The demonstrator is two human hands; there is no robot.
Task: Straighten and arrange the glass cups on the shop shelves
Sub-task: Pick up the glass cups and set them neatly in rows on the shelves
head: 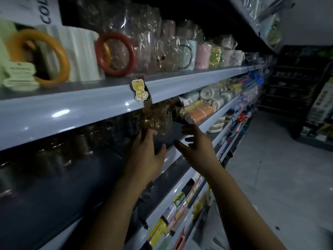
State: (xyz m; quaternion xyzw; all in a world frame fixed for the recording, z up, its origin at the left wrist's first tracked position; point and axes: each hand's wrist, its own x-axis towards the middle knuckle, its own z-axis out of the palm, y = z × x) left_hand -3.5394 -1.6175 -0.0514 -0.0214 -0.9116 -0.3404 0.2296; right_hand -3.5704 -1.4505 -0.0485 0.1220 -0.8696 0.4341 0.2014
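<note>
– Shop shelving [72, 109], head view. Glass cups countable?
– One cellophane-wrapped amber cup [158, 121] clear, at the dark middle shelf [167, 139], front; others behind blurred.
– Hands?
– Two. Left hand [144, 156]: fingers straight, tips touching the cup's base. Right hand [196, 147]: fingers spread, empty, just beside.
</note>
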